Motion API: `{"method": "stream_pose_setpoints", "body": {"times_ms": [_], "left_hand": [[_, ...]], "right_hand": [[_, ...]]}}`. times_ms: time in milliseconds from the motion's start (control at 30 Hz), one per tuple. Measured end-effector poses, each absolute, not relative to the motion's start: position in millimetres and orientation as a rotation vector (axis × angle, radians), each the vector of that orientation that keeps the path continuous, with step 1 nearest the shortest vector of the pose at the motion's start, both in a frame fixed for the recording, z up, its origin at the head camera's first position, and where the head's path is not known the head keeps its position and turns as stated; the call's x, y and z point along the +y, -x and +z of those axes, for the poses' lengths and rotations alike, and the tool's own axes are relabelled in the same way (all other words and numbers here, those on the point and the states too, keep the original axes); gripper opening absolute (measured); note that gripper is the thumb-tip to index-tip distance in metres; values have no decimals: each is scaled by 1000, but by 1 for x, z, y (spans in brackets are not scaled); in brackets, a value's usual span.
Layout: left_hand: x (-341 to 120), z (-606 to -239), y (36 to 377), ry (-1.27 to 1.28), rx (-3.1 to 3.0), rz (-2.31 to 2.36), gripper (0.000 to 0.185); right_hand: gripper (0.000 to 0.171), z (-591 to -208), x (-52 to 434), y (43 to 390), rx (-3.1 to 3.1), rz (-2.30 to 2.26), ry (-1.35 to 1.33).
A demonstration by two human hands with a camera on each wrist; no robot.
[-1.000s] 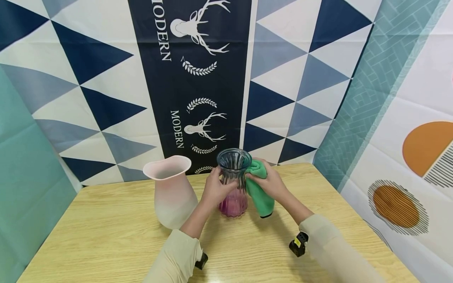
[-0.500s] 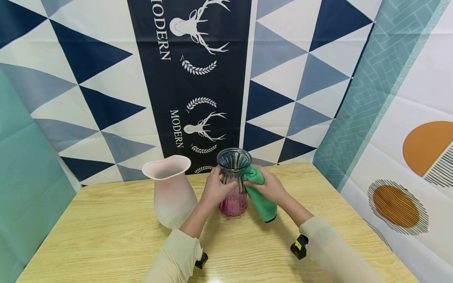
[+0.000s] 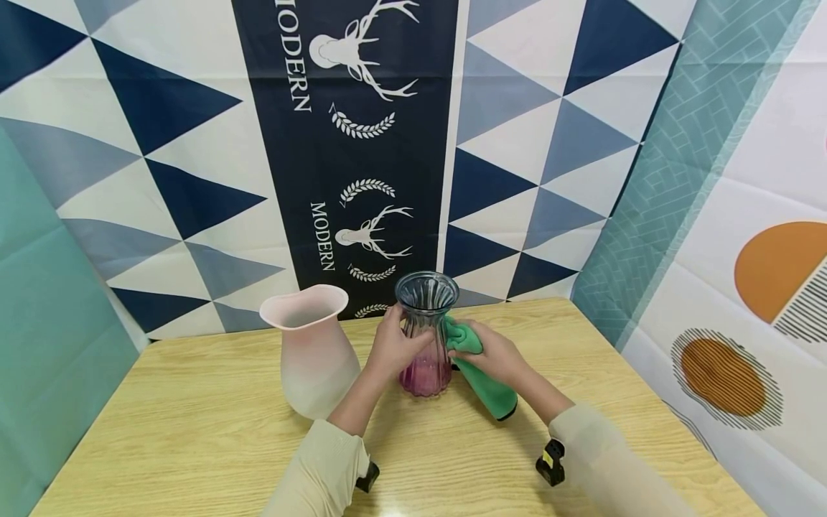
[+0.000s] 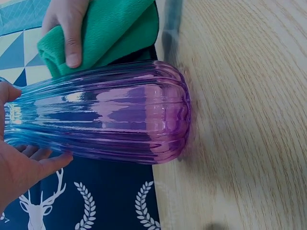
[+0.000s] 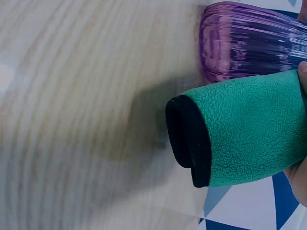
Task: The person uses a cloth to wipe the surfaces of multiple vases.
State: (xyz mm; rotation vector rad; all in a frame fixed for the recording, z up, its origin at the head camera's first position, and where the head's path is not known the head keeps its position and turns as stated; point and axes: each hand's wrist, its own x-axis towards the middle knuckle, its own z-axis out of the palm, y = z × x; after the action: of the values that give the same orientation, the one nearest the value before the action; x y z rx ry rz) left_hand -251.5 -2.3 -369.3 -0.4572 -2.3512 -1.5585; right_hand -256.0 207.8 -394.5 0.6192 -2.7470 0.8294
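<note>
A ribbed glass vase point(image 3: 426, 332), blue at the top and purple at the base, stands upright on the wooden table point(image 3: 194, 431). My left hand point(image 3: 395, 345) grips its neck from the left. My right hand point(image 3: 491, 353) holds a green fleece cloth point(image 3: 484, 377) and presses it against the vase's right side. The left wrist view shows the vase point(image 4: 105, 112) with the cloth point(image 4: 110, 28) held against it by a thumb. In the right wrist view the cloth point(image 5: 244, 129), with its dark edge, hangs beside the purple base point(image 5: 244, 40).
A frosted pink vase point(image 3: 313, 352) stands just left of the glass one, close to my left forearm. Patterned fabric backdrops point(image 3: 362, 143) enclose the table at the back and on both sides. Bare wood lies in front of and to the right of the vases.
My right hand has slid the cloth down the vase's right side, from near the rim toward the lower body. The left hand and the vase have stayed put.
</note>
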Motion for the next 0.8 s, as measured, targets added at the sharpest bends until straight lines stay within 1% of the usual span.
{"method": "stream_pose_setpoints", "body": {"times_ms": [333, 633, 800], "left_hand": [[0, -370, 251, 420, -2354, -1564, 64], [2, -368, 248, 393, -2337, -1552, 62], [3, -368, 248, 386, -2322, -1568, 61]], "right_hand": [[62, -410, 212, 255, -2825, 658, -654], [60, -413, 211, 253, -2889, 531, -620], [60, -414, 212, 253, -2891, 546, -615]]}}
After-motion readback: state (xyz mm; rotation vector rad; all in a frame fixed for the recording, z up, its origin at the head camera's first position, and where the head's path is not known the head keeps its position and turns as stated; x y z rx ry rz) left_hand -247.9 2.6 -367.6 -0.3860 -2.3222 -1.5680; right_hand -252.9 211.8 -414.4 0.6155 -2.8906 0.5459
